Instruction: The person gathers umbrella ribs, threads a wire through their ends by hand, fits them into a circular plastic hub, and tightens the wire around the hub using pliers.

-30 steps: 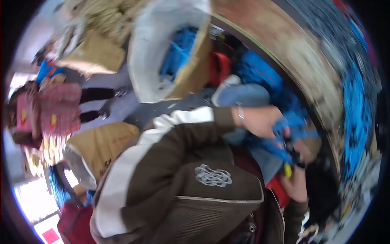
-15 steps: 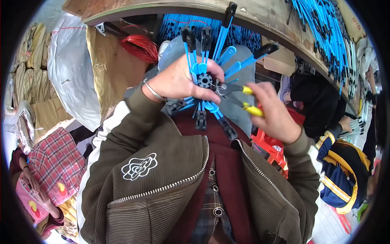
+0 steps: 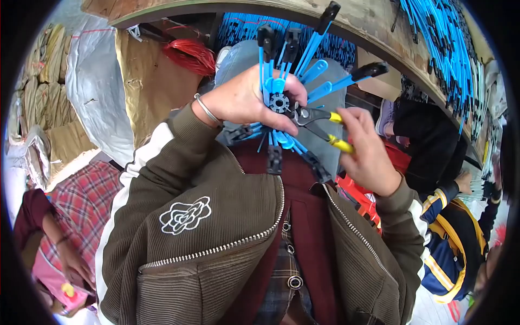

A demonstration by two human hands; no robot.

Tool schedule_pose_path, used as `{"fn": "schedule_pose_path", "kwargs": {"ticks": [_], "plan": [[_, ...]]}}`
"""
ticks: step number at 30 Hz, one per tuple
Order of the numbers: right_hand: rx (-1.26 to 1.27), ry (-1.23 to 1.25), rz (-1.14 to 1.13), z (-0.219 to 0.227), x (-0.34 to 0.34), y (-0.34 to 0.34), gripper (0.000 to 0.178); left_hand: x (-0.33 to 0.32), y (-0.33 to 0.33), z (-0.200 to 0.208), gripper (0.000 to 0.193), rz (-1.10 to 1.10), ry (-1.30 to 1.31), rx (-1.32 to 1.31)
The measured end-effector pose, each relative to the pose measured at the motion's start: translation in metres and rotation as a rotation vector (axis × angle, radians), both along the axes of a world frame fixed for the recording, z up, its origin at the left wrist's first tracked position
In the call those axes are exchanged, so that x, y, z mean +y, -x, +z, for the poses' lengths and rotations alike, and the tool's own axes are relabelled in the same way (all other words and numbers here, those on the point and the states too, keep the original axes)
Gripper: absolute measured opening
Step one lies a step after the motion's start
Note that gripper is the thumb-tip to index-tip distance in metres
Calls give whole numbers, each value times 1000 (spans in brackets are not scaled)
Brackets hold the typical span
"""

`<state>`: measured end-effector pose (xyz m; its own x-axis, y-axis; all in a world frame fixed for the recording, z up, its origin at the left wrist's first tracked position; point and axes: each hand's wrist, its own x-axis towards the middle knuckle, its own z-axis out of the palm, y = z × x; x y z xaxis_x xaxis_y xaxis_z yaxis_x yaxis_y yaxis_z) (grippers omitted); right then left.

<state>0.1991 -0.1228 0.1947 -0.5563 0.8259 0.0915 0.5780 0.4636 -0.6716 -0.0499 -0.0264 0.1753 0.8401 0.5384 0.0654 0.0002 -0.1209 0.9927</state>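
Note:
My left hand (image 3: 244,102) is closed around the middle of a spoke-like assembly of blue rods and flat blue strips. At its centre is a round, black, toothed hub (image 3: 279,102), framed by my thumb and fingers. Black clip-like ends (image 3: 371,71) tip the rods, fanning out above and below the hand. My right hand (image 3: 371,154) grips a pair of pliers (image 3: 311,115) by its yellow handles, which stand apart. The jaws are at the hub's right edge, between my left thumb and fingertips; what lies in them is too small to make out.
A wooden table (image 3: 179,12) runs across the far side, with bundles of blue rods (image 3: 441,59) at its right. Red cord (image 3: 189,56) and brown cardboard (image 3: 146,92) lie far left. People sit close by on both sides; a navy and yellow bag (image 3: 449,260) is at right.
The rod assembly and my left hand sit slightly further right in view. The pliers stay at the hub's edge. The neighbour's hand at left has shifted.

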Motion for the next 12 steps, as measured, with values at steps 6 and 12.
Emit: {"fn": "schedule_pose_path", "kwargs": {"ticks": [6, 12], "plan": [[461, 1332, 231, -37, 4, -23, 68, 6, -10, -9, 36, -91, 28, -56], [560, 1534, 149, -57, 7, -24, 73, 13, -4, -13, 35, -22, 10, -14]]}}
